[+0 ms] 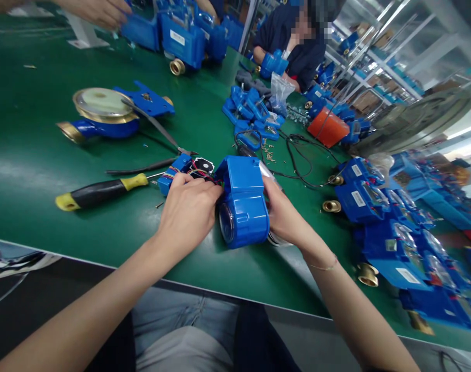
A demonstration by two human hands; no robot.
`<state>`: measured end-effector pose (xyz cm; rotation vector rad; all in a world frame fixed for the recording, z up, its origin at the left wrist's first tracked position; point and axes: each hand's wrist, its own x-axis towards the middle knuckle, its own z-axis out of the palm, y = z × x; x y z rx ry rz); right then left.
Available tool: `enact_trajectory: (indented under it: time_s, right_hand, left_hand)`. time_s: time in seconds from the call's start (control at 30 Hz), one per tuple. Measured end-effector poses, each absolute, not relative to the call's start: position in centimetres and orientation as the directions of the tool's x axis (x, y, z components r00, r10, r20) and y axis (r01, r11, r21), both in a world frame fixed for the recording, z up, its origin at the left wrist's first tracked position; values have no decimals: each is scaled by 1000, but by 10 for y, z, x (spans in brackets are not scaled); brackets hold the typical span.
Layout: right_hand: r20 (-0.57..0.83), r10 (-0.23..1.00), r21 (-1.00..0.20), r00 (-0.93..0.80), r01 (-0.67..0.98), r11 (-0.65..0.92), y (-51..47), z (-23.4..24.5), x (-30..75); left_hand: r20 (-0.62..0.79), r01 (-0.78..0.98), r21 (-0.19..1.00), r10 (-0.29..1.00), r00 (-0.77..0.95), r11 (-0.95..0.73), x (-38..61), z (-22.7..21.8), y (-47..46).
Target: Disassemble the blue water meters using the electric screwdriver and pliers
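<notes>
the blue plastic meter housing (242, 201) was sitting on the green workbench (34, 155), between the person's two bare hands and near the bench's front edge, with its round window turned toward the person. the left hand (187, 219) was closed firmly over the housing's left side, and its fingers (181, 181) were pressing on the thin coloured wires (202, 178) that ran to a small blue module (173, 175) just beside the housing. the right hand (285, 212) was grasping the housing's right side, with the thumb and palm against it, so neither hand was released. left of the housing lay a screwdriver (99, 192) with a yellow and black handle, and farther left and up was a brass water meter (99, 113) with a blue body. a heap of blue covers (251, 111) lay beyond the housing, and an orange cover (327, 126) was beyond it to the right. right of the housing were black cables (297, 160), brass fittings (331, 206) and many blue meter units (361, 196). far beyond the housing, a co-worker (293, 46) in a dark top was holding a blue part (274, 63), and another person's hand (99, 13) was at the top left.
</notes>
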<state>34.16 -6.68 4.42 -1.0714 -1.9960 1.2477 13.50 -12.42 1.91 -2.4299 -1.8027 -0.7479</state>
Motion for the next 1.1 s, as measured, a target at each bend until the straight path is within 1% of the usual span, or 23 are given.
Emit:
enact_trajectory:
  time_s: [0.07,0.1,0.2,0.3,0.37,0.43,0.57,0.63,0.73,0.9,1.0,1.1]
  right_hand:
    - [140,848,-892,-512,306,332,-60,39,335]
    - [150,840,-900,-522,279,334,-57,37,332]
    - [119,823,-926,-556,236,294,-50,40,328]
    - [128,821,-924,-556,234,303,-51,48,329]
    - [125,812,-924,-571,230,304,-53,53,330]
    - [89,812,-934,-576,235,269,-55,55,330]
    - [14,862,-941,-507,284,182,-53,52,329]
    - [35,874,-914,-485,339,225,-52,49,330]
    - [73,856,-859,-512,404,315,-53,43,334]
    - [170,755,-783,-633,378,493,-54,36,341]
    - [179,714,-795,-677,328,510,-52,39,341]
    - [152,707,-804,-691,330,495,-52,44,337]
  left_hand:
    - [388,889,302,896,215,-344,134,18,-124]
    - [383,878,328,899,213,-348,133,18,-124]
    - [392,837,411,899,196,-361,132,18,-126]
    - [433,795,476,887,161,-377,131,21,-130]
    - [460,775,495,875,150,-393,132,24,-132]
    - [480,754,509,864,151,-414,132,26,-133]
    - [510,703,554,849,137,-446,132,24,-135]
    - [526,686,566,841,126,-457,132,20,-136]
    - [515,694,581,852,90,-424,136,14,-137]
    - [488,743,569,872,39,-351,144,9,-141]
    - [476,785,536,879,21,-309,146,10,-141]
    - [451,815,515,893,5,-265,145,11,-139]
